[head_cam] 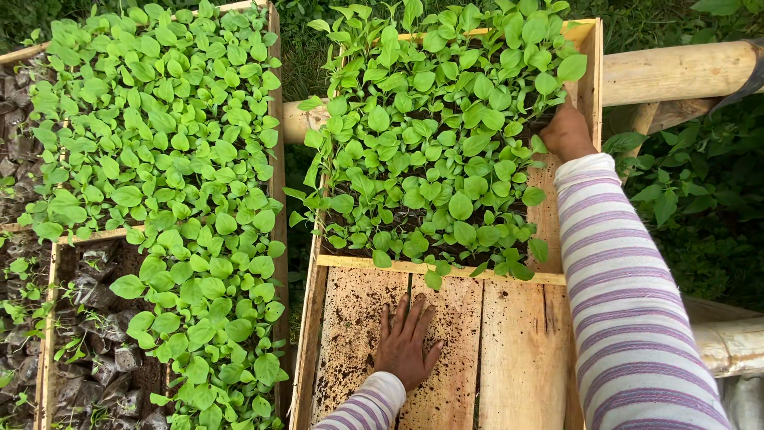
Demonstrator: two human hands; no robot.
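Head view: left hand [406, 342] flat, fingers spread, on bare wooden tray [509, 350], seedlings [434, 151] just beyond.

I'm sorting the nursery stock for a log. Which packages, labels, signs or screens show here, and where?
Labels, signs, screens: none in view.
Dark plastic seedling bags: bottom left tray, small, crumpled, soil-filled, some empty of plants.
Similar bags: far left edge, grey-brown, bare.

Single head-worn view, looking steeply down from close above; wooden seedling tray [525, 350] fills centre frame, second tray [274, 103] at left.
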